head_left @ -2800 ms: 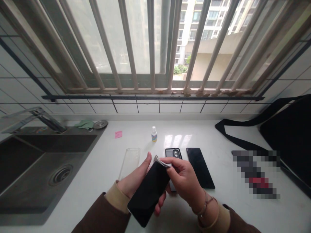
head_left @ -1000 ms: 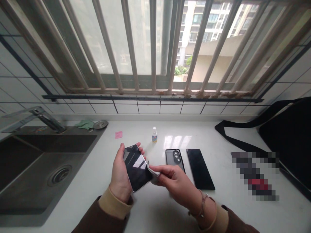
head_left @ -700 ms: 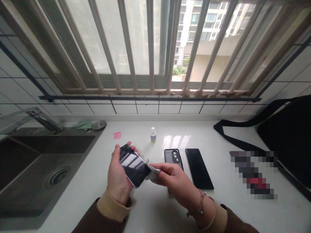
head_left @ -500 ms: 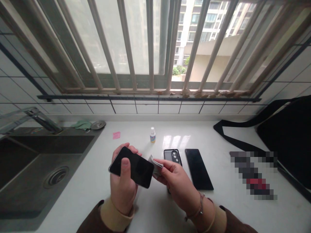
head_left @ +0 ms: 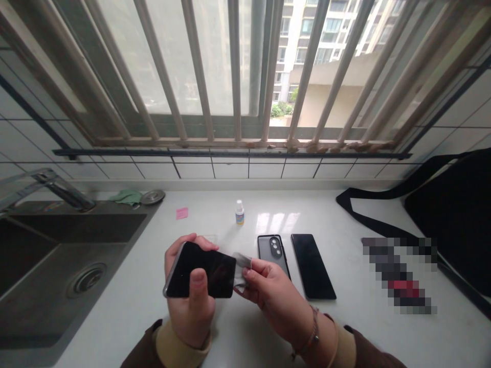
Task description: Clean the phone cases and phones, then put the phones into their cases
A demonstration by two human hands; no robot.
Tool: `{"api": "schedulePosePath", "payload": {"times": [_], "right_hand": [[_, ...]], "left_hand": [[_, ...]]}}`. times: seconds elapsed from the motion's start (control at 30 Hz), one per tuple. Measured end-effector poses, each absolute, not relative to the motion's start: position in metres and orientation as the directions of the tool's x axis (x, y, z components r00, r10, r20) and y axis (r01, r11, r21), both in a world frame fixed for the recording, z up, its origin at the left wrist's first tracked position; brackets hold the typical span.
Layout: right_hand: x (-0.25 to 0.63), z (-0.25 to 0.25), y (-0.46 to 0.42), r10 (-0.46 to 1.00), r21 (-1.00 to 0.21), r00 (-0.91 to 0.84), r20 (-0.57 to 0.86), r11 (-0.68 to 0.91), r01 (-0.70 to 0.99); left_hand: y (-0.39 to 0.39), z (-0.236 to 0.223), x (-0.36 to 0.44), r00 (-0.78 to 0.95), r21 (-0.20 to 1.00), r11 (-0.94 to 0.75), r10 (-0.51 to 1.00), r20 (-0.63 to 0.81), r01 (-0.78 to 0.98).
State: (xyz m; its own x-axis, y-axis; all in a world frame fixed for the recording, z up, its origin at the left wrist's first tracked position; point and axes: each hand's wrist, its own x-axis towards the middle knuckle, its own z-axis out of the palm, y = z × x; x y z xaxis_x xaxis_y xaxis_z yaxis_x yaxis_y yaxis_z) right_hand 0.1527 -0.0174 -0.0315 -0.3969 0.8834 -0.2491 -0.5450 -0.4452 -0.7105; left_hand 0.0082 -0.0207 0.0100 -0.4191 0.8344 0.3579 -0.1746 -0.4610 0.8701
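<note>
My left hand [head_left: 191,301] grips a black phone [head_left: 201,270] held sideways above the white counter [head_left: 345,327], thumb pressed on its dark screen. At the phone's right end my right hand [head_left: 268,296] pinches a small grey cloth [head_left: 241,263]. Part of a clear phone case [head_left: 209,237] shows on the counter just behind the held phone. To the right lie a dark case [head_left: 273,253] with a camera cut-out and a second black phone [head_left: 312,266], side by side.
A steel sink [head_left: 69,266] with a tap [head_left: 49,185] fills the left. A small white bottle [head_left: 240,212], a pink note [head_left: 181,213], a green cloth [head_left: 128,197] and a metal drain plug [head_left: 152,196] sit near the back wall. A black bag [head_left: 452,214] lies at right.
My left hand has turned the phone from upright to lying sideways. The right hand with the cloth has gone from on top of the screen to the phone's right end.
</note>
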Motion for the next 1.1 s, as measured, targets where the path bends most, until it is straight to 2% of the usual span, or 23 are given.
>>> {"api": "schedulePosePath", "payload": {"times": [0.3, 0.57, 0.83, 1.0, 1.1], "right_hand": [[0.153, -0.032, -0.023, 0.82, -0.692, -0.519, -0.242, -0.521, -0.5], [0.155, -0.032, -0.02, 0.807, -0.585, -0.511, -0.295, -0.576, -0.571], [0.155, -0.032, -0.019, 0.814, -0.566, -0.518, -0.263, -0.564, -0.6], [0.154, -0.023, -0.023, 0.812, -0.578, -0.539, -0.223, -0.555, -0.598], [0.155, -0.019, -0.026, 0.797, -0.601, -0.564, -0.217, -0.564, -0.566]], "left_hand": [[-0.02, 0.007, 0.006, -0.451, 0.85, -0.525, 0.766, 0.458, -0.029], [-0.021, 0.011, 0.007, -0.395, 0.823, -0.555, 0.788, 0.473, -0.124], [-0.022, -0.001, -0.002, -0.309, 0.871, -0.44, 0.878, 0.366, -0.22], [-0.015, -0.011, -0.006, -0.287, 0.934, -0.228, 0.947, 0.146, -0.276], [-0.017, -0.004, -0.004, -0.308, 0.93, -0.3, 0.924, 0.228, -0.212]]}}
